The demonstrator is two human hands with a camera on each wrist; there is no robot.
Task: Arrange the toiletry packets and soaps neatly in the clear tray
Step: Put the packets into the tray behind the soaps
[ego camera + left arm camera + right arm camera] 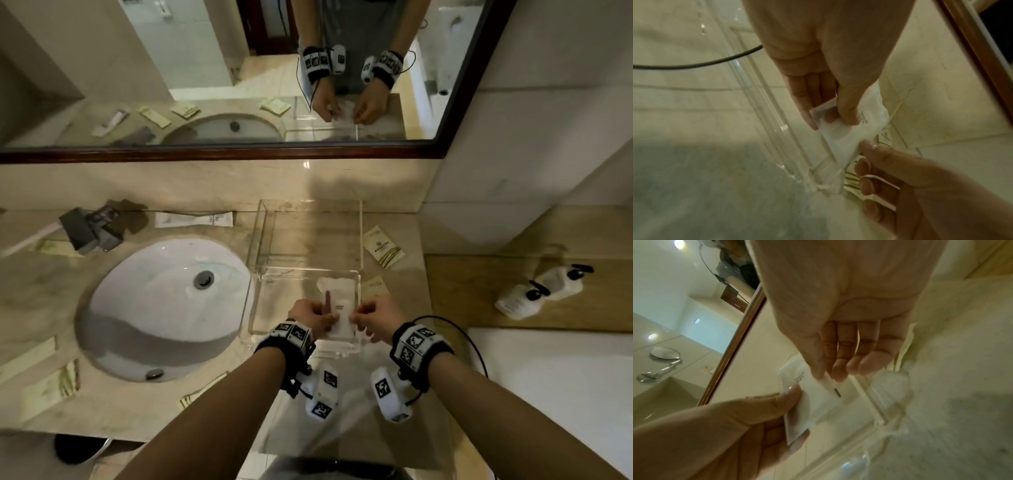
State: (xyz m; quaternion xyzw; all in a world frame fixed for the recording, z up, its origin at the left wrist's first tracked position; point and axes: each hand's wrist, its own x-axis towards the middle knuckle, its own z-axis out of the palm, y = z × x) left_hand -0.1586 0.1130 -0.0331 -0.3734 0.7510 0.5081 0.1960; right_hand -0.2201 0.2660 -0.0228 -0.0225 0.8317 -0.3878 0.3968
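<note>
Pinching thin white plastic toiletry packet [342,310] between left hand [310,317] and right hand [375,318], both closed on its edges, over clear acrylic tray [260,308]'s right side; placing step judged underway, next requiring lowering flat, squared against wall.

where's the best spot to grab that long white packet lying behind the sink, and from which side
Probably from above, pinching the two long edges of the long white packet near its middle. It lies flat on the counter with its long side across the view, so the middle balances it.
</note>
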